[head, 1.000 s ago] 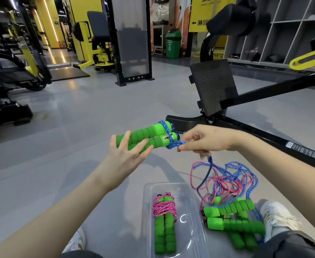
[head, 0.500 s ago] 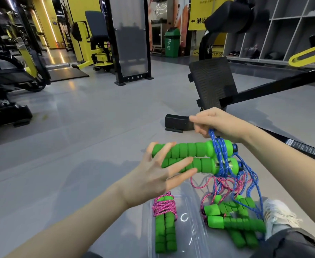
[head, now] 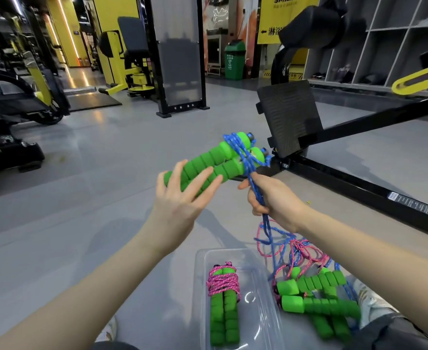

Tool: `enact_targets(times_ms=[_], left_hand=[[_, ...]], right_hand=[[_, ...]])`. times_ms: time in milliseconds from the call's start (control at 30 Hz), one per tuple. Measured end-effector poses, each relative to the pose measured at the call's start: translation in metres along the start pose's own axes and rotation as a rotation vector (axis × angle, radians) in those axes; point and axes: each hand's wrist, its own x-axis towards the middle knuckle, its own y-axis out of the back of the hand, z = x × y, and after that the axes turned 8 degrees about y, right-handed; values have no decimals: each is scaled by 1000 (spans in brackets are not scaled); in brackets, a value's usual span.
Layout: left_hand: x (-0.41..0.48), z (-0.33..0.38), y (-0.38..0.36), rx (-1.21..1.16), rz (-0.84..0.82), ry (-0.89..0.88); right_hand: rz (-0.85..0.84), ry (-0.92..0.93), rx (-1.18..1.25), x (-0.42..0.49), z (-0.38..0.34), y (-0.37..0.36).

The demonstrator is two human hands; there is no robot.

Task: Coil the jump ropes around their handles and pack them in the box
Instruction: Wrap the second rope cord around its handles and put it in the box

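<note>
Wrap progress: right hand (head: 276, 200), fist closed round blue rope (head: 244, 161), now below handles (head: 207, 162) at frame centre, previously above; one more turn laid; left hand (head: 177, 200), fingers spread nearly straight, steadies handles; coiling unfinished; box (head: 258, 319) lower centre.

Right hand (head: 276, 203) swung from above green handles (head: 207, 161) to beneath, drawing blue rope (head: 245, 157) down; handles tilted up
</note>
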Motion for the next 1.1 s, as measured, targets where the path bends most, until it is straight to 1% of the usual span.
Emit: enact_targets(times_ms=[100,200,267,333,400,467,533,600,667,733,800,900,1000,1100], left_hand=[[-5,-13,-2,66,-31,23],[-9,-23,-2,110,-64,29],[-13,-29,-3,134,-86,5],[-18,-34,-4,154,-119,-37],[-22,-38,-5,164,-139,-72],[-24,-41,-5,169,-160,-118],[-27,-39,-6,153,-166,-183],[-27,-33,-7,105,-158,-252],[-26,-23,-5,50,-130,-334],[-25,-7,-3,-2,-61,-397],[-22,11,0,-56,9,-425],[-10,33,8,-140,76,-415],[0,40,15,-182,111,-398],[3,42,16,-184,131,-362]], right_hand=[[-142,-22,-96,-7,-2,-9],[-325,-102,-212,-9,-6,-13],[-450,-151,-262,-10,-15,-12],[-551,-165,-254,-10,-27,-8],[-610,-148,-280,-8,-42,-1],[-638,-113,-402,-7,-57,5],[-604,-34,-558,-3,-69,12],[-500,96,-704,-1,-76,17],[-390,229,-791,0,-78,19],[-323,316,-784,1,-77,21],[-289,358,-715,3,-77,26],[-262,308,-586,6,-73,36],[-254,187,-451,4,-65,44],[-163,30,-250,4,-53,50]])
